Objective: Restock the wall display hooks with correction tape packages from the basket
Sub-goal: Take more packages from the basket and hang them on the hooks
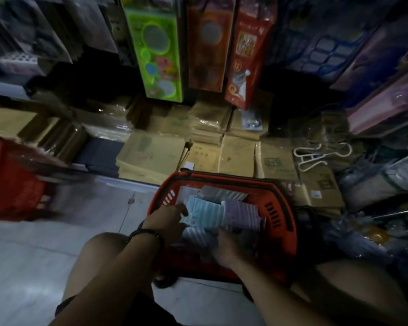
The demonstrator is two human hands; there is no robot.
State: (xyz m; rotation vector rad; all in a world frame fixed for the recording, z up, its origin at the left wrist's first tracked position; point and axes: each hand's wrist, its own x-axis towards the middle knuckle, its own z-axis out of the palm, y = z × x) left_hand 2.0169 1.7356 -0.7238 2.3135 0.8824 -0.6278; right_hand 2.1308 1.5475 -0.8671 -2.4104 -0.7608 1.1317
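While both hands reach into the red basket (278, 201), rows of correction tape packages (205, 210) lie between them.

Two red baskets show: a second basket (12, 182) blurs at far left, the other holds the stock. Left hand (167, 220) (a dark bracelet (149, 232) on the wrist) rests its fingers on the pale blue row; right hand (226, 247) clutches a bluish pack at the near edge. Pale tiled floor (33, 255) lies below; stacked brown envelopes (149, 151) and three hanging boxes (160, 48) fill the dim shelves beyond.
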